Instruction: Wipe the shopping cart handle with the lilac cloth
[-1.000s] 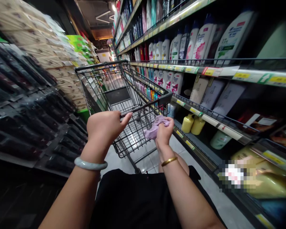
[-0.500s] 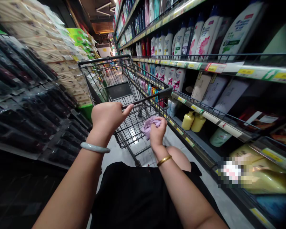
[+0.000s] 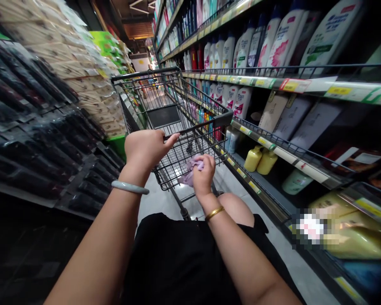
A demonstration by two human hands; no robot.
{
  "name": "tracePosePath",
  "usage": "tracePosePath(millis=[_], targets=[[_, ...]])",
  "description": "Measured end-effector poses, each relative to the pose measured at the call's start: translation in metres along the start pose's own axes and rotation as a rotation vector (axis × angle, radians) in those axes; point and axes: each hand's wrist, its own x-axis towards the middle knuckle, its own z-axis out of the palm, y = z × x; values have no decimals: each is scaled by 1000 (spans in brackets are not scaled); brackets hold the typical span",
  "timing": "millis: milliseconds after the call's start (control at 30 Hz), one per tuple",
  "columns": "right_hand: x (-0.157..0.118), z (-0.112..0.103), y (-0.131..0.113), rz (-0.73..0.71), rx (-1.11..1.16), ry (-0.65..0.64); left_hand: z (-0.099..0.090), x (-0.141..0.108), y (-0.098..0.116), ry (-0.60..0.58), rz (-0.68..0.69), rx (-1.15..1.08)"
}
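My left hand is wrapped round the handle of a black wire shopping cart, its thumb lying along the bar. In my right hand is a crumpled light purple cloth, gripped just behind the cart's basket and hanging down to the left of the fingers. A pale bangle circles my left wrist, and a gold bracelet my right. The cart points up the aisle, and its wire floor shows between my hands.
Shelves of shampoo bottles, boxes and yellow bottles run along the right, near the cart. On the left stand dark hanging packages and stacked beige packs. Grey floor tiles show under the cart.
My right hand has moved slightly left with the cloth, which now hangs lower. The cart appears shifted slightly to the right and up in view, with my left hand still on its handle.
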Motion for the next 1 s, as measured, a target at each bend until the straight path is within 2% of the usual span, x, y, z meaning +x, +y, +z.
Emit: tracePosePath(millis=[67, 200, 267, 333, 433, 500, 533, 667, 733, 800, 900, 933, 1000], targets=[[-2, 1, 0, 13, -17, -9, 0, 0, -1, 7, -1, -1], [-43, 15, -9, -111, -89, -324, 1, -1, -3, 20, 2, 1], [-49, 16, -8, -75, -63, -351, 1, -1, -6, 22, 5, 13], [-33, 8, -1, 15, -14, -254, 0, -2, -10, 21, 9, 30], [9, -11, 12, 143, 24, -29, -1, -3, -16, 0, 8, 52], [24, -18, 17, 209, 33, 54, -2, -4, -18, -12, 0, 57], [24, -18, 17, 225, 35, 51, -2, -4, -19, -14, -3, 57], [-5, -6, 10, 194, 39, -113, -3, -6, -21, 0, -5, 42], [-8, -6, 8, 175, 52, -147, -3, -7, -24, -6, 0, 37], [7, -15, 10, 193, 97, -94, -2, -8, -28, -15, 4, 41], [41, -33, 20, 258, 139, 126, -2, -11, -32, -13, 2, 54], [48, -36, 23, 276, 132, 186, -1, -11, -33, -12, -3, 58], [46, -34, 24, 291, 95, 210, -1, -12, -31, -7, -11, 65]])
